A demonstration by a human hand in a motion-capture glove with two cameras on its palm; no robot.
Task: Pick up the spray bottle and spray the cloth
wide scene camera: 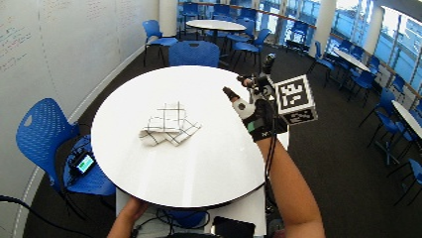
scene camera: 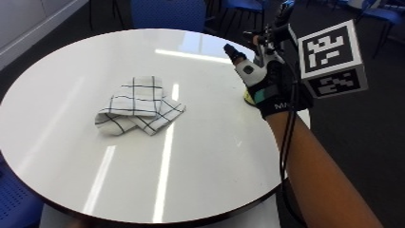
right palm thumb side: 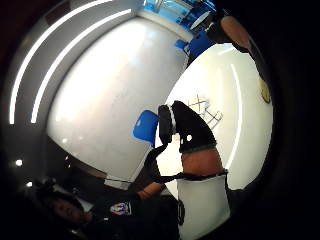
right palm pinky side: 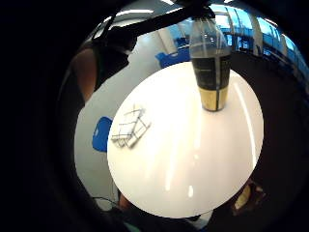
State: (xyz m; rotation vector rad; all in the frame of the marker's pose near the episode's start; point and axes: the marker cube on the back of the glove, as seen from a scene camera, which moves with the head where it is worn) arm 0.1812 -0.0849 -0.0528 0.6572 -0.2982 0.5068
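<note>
White round table [scene camera: 208,166]: gloved right hand [scene camera: 269,88] reaches the spray bottle [right palm pinky side: 210,67] at the far right edge, grasp indeterminable; folded checked cloth [scene camera: 136,105] lies unsprayed, well apart to the left.

Gloved right hand [wide scene camera: 258,116] above round table [wide scene camera: 131,148], folded cloth [wide scene camera: 169,124]

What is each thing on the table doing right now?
Spray bottle: standing upright on the table, near its edge.
Cloth: folded, lying flat on the table, apart from the bottle.
Gloved right hand: raised beside the bottle; whether it grips it, I cannot tell.
Table: round, white, holding both things.
</note>
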